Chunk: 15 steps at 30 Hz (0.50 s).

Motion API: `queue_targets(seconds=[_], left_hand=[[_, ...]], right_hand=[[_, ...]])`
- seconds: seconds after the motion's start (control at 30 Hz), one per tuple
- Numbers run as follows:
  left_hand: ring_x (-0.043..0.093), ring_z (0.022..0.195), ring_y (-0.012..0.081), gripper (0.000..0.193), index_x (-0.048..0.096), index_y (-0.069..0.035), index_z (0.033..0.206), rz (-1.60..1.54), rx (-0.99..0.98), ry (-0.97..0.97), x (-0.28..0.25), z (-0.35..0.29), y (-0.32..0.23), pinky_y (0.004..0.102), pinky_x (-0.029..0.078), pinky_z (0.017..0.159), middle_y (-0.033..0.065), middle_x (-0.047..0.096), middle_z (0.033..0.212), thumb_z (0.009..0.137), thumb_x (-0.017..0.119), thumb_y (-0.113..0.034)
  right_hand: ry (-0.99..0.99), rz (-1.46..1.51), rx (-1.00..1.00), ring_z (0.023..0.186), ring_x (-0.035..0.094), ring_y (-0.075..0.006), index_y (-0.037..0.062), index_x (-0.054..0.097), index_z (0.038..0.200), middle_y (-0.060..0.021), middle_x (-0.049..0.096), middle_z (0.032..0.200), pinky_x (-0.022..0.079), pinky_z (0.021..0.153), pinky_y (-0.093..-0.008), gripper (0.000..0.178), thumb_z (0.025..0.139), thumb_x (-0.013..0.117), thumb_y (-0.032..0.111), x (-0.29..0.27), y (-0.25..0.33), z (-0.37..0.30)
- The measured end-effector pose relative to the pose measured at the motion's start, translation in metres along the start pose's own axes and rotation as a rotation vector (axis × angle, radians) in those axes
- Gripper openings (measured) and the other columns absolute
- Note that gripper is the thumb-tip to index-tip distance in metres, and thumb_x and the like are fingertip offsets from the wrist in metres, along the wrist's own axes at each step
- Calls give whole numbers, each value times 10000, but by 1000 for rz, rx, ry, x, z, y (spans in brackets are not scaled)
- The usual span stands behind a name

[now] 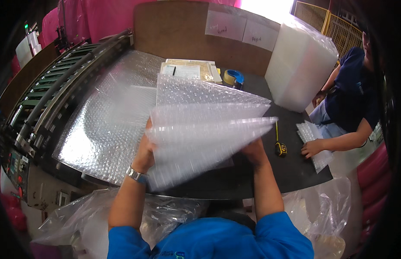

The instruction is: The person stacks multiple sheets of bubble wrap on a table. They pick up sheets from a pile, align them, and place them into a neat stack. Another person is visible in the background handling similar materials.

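Note:
Several clear bubble wrap sheets (196, 134) are held fanned out above the dark table, their near layers blurred by motion. My left hand (148, 146), with a metal watch on its wrist, is closed on their left edge. At the lower right edge my right hand (254, 152) grips them too, its fingers mostly hidden behind the wrap. Beneath and to the left, a broad layer of bubble wrap (94, 142) covers the table. A yellow and black tape measure (281, 149) lies right of my right hand, its blade partly pulled out.
A roller conveyor (58, 86) runs along the left side. Papers with a pen (187, 70) and a blue tape dispenser (233, 78) sit at the back, before a brown board (170, 34). A tall white foam-like stack (299, 64) stands back right. A co-worker (349, 95) handles bubble wrap (315, 142).

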<state>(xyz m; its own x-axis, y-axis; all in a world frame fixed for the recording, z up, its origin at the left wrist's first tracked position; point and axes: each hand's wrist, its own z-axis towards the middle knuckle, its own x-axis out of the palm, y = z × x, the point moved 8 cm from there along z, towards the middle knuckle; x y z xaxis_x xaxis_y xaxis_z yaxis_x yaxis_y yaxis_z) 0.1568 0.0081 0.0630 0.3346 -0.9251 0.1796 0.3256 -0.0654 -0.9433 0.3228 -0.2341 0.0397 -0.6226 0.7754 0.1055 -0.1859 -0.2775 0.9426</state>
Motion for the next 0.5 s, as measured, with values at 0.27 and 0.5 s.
queue_targets(seconds=[0.27, 0.5], left_hand=[[361, 1166, 247, 1108, 112, -81, 1342, -46, 164, 136, 29, -13, -16, 395, 343, 936, 136, 333, 1294, 540, 744, -508], [519, 925, 204, 672, 460, 23, 1104, 490, -76, 114, 27, -33, 16, 321, 419, 789, 109, 548, 1019, 567, 747, -260]], right_hand=[[-81, 139, 83, 1074, 442, -223, 27, 371, 1224, -73, 488, 1132, 352, 913, -336, 742, 561, 705, 20, -17, 13, -9], [32, 62, 125, 1056, 454, -210, 27, 380, 1228, -80, 501, 1122, 367, 900, -333, 858, 477, 774, 151, -40, -6, -33]])
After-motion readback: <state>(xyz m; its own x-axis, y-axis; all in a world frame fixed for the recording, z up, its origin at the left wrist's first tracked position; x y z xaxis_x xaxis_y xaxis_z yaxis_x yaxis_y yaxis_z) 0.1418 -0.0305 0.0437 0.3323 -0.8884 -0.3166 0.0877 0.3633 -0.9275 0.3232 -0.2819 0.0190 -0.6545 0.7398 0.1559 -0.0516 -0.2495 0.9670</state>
